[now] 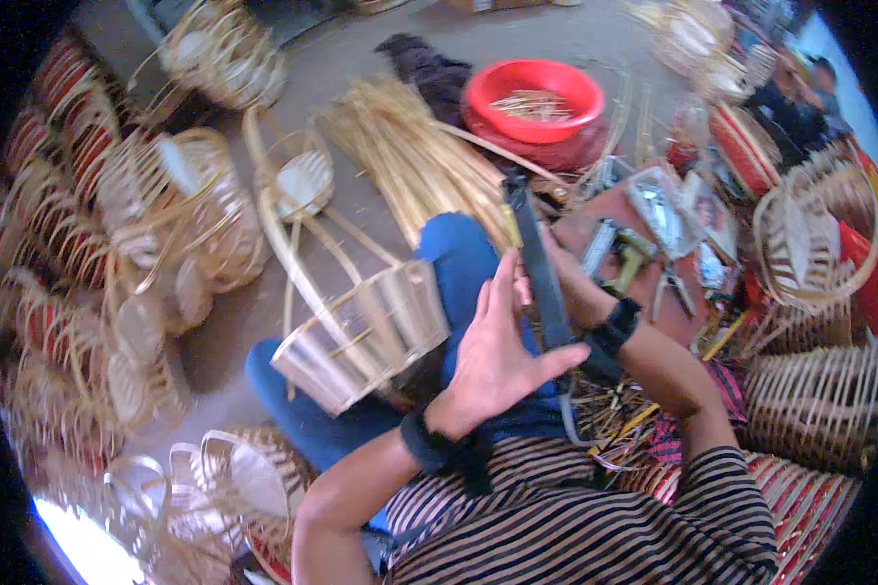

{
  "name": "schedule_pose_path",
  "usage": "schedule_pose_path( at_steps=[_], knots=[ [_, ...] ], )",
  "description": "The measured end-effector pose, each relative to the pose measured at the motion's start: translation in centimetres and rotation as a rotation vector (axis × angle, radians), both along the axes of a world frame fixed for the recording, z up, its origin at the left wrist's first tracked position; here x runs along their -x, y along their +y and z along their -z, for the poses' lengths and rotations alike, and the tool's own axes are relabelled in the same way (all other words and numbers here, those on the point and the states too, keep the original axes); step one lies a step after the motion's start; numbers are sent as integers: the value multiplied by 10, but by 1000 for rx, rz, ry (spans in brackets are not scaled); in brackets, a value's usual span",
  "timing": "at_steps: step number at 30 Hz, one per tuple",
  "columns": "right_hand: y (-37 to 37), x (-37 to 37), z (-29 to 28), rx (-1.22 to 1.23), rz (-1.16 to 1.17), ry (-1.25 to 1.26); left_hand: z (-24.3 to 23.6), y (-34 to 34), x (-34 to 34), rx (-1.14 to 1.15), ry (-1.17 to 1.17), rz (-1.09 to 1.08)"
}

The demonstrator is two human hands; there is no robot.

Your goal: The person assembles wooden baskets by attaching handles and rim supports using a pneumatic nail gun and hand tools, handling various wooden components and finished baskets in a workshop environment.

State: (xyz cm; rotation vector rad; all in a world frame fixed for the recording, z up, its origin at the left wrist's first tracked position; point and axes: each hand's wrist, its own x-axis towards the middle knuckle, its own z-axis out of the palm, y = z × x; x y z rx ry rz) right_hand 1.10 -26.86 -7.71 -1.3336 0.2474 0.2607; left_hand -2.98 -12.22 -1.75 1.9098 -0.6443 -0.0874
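Observation:
My left hand (493, 356) is raised over my lap, fingers stretched and thumb held apart, beside a long dark flat bar (538, 263). Behind that bar is my right hand (561, 268); most of its fingers are hidden, so its grip does not show. The bar stands upright between my hands, with a yellow strip near its upper end. A pale split-cane basket (361, 336) with a tall hooped handle leans tilted against my knee, left of my hands. Neither hand touches it. Motion blurs parts of the picture.
A bundle of cane strips (410, 146) lies ahead, beside a red basin (535, 88) holding short sticks. Pliers (673, 291) and a green-handled tool (634, 258) rest on a reddish board to the right. Stacked baskets (180, 205) crowd the left; a slatted basket (818, 405) stands right.

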Motion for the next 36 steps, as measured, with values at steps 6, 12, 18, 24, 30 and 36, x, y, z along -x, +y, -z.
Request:
schedule_pose_path(
  at_steps=[6, 12, 18, 24, 30, 36],
  knots=[
    [19, 20, -30, -171, -35, -8, -5, 4, -4, 95, 353, 158],
    [32, 24, -61, 57, -176, -121, -17, 9, -3, 315, 277, -2],
    [7, 21, -44, 134, -104, 34, -32, 72, -20, 57, 470, 169],
    [-12, 51, -60, 224, -110, 2, 5, 218, -63, -301, 413, -559],
    [-16, 67, -69, 429, -370, 27, 63, 231, -78, -693, 566, -484],
    [-13, 72, -78, 401, -559, 21, 52, 223, -89, -896, 476, -313]
  ],
)
